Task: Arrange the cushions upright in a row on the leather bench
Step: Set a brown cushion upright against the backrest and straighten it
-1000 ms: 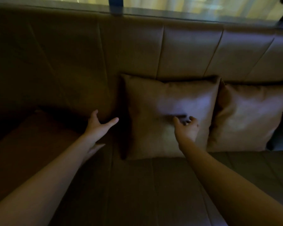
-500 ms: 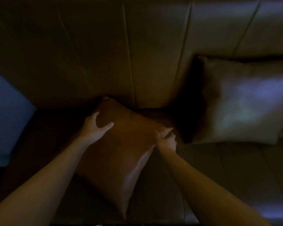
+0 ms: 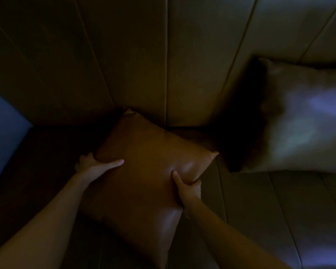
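Note:
A brown leather cushion [image 3: 147, 171] lies tilted on the bench seat [image 3: 260, 210], one corner pointing at the padded backrest [image 3: 192, 65]. My left hand [image 3: 93, 166] grips its left edge, thumb laid across the top face. My right hand [image 3: 186, 189] pinches its right edge, thumb pressed into the leather. To the right, a paler cushion [image 3: 303, 129] stands upright against the backrest, a dark gap between the two.
The bench's left end meets a bluish surface [image 3: 4, 136] at the frame's left edge. Seams run across the seat on the right. The light is very dim.
My view swung left and down from the upright cushions to the lying one. Both hands moved onto it and closed on its edges; the cushion has shifted slightly.

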A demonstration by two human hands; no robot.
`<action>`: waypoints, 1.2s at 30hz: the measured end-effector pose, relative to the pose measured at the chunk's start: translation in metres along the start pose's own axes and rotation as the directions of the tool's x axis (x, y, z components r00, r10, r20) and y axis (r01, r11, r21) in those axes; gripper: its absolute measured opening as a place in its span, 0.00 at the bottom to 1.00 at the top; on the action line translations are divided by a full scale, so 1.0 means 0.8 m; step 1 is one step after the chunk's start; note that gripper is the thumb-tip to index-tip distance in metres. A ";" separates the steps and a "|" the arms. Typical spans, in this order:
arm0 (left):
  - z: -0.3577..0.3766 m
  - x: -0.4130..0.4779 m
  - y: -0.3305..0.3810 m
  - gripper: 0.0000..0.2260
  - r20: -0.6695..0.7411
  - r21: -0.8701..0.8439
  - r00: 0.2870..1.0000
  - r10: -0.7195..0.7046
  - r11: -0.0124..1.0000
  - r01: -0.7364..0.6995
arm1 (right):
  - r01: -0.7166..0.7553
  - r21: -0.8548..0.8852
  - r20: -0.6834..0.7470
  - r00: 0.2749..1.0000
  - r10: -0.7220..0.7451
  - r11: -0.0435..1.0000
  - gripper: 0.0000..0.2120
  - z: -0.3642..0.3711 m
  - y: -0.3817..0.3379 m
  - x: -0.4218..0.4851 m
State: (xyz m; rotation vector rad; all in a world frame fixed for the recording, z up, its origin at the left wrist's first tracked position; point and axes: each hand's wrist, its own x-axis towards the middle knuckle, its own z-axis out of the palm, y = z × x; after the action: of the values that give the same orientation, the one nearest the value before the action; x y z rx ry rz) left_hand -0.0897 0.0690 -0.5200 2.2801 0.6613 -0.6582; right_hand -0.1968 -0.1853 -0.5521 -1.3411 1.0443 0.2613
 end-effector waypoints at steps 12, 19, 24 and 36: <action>0.050 -0.064 0.040 0.50 0.089 -0.369 0.977 0.195 0.917 -0.150 | 0.262 -0.047 0.009 0.965 -0.261 0.964 0.37 -0.087 -0.093 0.015; 0.104 -0.060 0.107 0.41 -0.081 -0.500 0.973 0.217 0.835 -0.228 | 0.400 -0.006 0.107 0.911 -0.397 0.916 0.42 -0.131 -0.205 0.070; 0.125 -0.039 0.127 0.36 -0.122 -0.536 0.970 0.212 0.808 -0.244 | 0.381 -0.033 0.228 0.903 -0.364 0.924 0.44 -0.145 -0.235 0.103; 0.084 -0.028 0.165 0.59 -0.090 -0.566 0.973 0.213 0.793 -0.226 | 0.358 -0.019 0.151 0.924 -0.352 0.933 0.49 -0.138 -0.223 0.115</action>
State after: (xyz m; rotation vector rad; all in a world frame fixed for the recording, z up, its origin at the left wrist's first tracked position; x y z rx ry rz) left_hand -0.0441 -0.0703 -0.4903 1.7563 0.5044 -0.2652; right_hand -0.0737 -0.3673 -0.4878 -1.5022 0.6602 0.1082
